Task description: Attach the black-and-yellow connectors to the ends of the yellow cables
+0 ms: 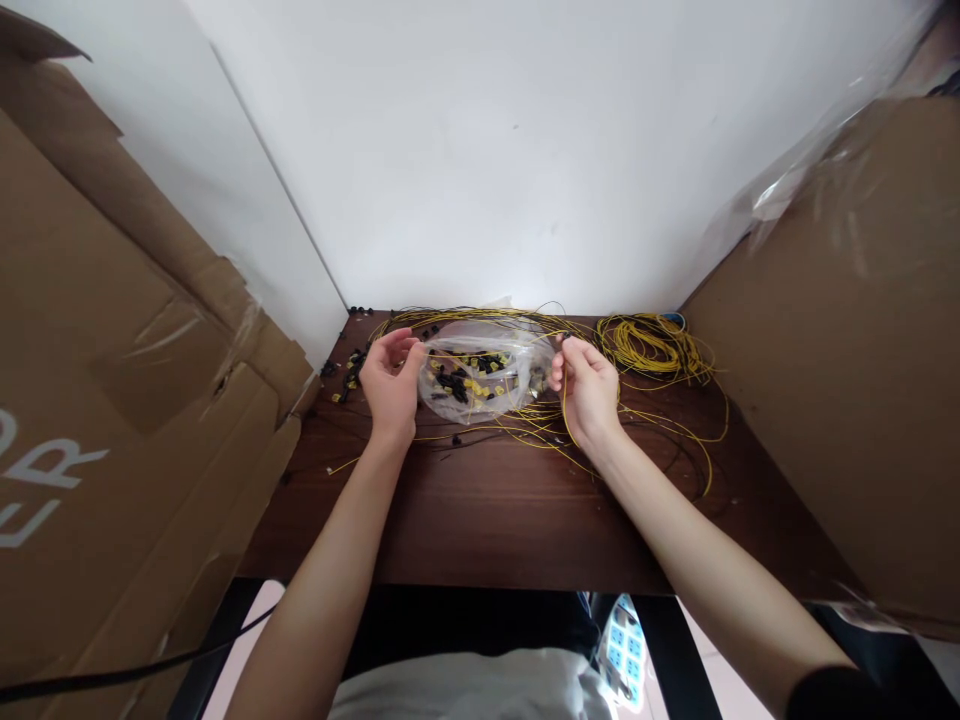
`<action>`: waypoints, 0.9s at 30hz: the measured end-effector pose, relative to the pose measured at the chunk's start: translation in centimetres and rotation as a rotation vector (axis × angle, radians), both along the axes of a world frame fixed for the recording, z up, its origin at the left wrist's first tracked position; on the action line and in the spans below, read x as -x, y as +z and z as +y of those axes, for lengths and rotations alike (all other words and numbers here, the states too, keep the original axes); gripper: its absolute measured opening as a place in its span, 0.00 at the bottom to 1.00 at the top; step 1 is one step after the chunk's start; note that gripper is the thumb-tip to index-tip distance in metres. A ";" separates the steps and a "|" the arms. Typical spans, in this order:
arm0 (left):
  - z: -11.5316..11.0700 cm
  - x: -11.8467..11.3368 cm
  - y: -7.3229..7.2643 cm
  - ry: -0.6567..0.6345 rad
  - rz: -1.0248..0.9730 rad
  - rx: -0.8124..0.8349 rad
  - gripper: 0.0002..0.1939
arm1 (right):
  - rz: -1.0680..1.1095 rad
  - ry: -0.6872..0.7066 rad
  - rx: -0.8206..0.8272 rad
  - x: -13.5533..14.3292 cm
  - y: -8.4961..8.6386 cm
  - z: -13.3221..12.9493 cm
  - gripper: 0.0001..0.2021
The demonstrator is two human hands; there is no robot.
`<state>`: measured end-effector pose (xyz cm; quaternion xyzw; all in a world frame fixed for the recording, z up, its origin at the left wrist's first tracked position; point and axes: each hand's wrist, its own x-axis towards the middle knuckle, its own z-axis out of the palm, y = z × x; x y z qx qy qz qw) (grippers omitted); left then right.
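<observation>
In the middle of the table lies a clear plastic bag (450, 405) holding several small black and yellow connectors (457, 385). My left hand (391, 380) is at its left side, thumb and fingers closed in a pinch at a thin yellow wire (469, 355) that crosses above the bag. To the right of the bag, my right hand (589, 385) pinches a yellow wire (565, 390) between thumb and forefinger. A small dark piece shows at those fingertips, and the wire hangs down past the palm. Whether both hands hold one wire, I cannot tell.
A coil of yellow cable (649, 345) lies at the back right. Loose yellow and black wires (540, 435) spread around the bag on the dark wooden table (510, 520). Cardboard boxes (112, 350) stand on both sides, with a white wall (517, 150) behind.
</observation>
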<state>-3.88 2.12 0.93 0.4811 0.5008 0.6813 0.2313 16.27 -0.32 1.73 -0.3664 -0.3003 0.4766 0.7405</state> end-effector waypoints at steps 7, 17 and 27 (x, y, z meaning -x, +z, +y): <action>-0.9 -0.8 0.2 -0.180 0.250 -0.029 0.11 | -0.164 0.122 0.118 0.5 -0.3 -0.3 0.13; -1.9 -2.1 0.1 -0.288 0.741 -0.215 0.07 | -0.403 0.214 0.068 1.1 -0.9 -0.7 0.10; -1.6 -0.9 0.8 -0.100 0.600 -0.247 0.27 | -0.372 0.181 0.038 0.7 -1.0 -0.4 0.09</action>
